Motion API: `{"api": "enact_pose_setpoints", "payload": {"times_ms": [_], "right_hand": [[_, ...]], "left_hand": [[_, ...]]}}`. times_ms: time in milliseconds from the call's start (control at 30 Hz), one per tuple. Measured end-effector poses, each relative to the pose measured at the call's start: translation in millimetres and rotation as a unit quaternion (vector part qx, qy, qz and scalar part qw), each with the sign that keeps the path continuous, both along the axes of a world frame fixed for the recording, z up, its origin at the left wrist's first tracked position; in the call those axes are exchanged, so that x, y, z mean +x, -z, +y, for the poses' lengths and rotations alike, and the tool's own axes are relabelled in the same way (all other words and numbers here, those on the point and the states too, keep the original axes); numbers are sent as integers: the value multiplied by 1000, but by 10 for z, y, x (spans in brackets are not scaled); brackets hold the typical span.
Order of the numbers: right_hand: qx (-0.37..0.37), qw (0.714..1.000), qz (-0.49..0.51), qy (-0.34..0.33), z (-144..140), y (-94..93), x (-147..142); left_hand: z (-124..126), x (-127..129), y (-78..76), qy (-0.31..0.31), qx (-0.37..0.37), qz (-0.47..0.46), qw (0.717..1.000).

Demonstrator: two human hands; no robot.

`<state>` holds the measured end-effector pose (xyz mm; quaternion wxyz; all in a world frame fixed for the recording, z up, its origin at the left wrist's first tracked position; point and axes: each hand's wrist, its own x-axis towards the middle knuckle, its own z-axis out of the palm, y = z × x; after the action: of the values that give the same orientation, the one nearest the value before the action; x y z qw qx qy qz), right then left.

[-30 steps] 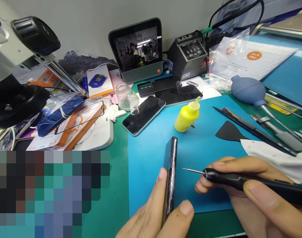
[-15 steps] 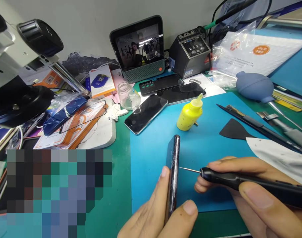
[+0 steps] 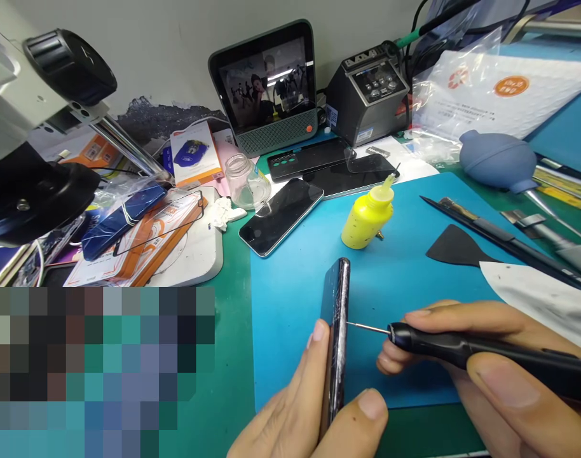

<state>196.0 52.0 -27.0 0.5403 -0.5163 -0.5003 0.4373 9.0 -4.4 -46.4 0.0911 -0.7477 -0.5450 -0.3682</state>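
1. The left hand (image 3: 309, 407) is at 6 o'clock of the blue mat (image 3: 405, 254). Its fingers grasp a dark phone (image 3: 337, 331), which stands on its long edge on the mat.
2. The yellow bottle (image 3: 367, 217) stands at 12 o'clock of the phone, well apart.
3. The right hand (image 3: 491, 375) is at 3 o'clock of the phone. Its fingers are clenched around a black screwdriver (image 3: 485, 356); the thin tip touches the phone's side.

A plain pale wall (image 3: 176, 44) closes the far side. The tabletop (image 3: 224, 394) wears a green mat, with a blue mat (image 3: 290, 299) laid over it at the centre. Even light falls across everything, casting only soft shadows.
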Motion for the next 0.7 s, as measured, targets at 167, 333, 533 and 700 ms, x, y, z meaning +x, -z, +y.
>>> {"api": "enact_pose_setpoints", "payload": {"times_ms": [167, 333, 533, 700], "right_hand": [[0, 1000, -4, 2, -9, 9, -12], [2, 1000, -8, 1, -18, 16, -21], [1, 1000, -14, 5, -33, 21, -38], [-1, 1000, -14, 11, -45, 24, -71]], "left_hand": [[6, 64, -3, -10, -6, -29, 1000], [-22, 62, -2, -3, -11, -41, 999], [17, 47, -29, 19, -3, -42, 999], [29, 66, -43, 23, 9, -43, 999]]}}
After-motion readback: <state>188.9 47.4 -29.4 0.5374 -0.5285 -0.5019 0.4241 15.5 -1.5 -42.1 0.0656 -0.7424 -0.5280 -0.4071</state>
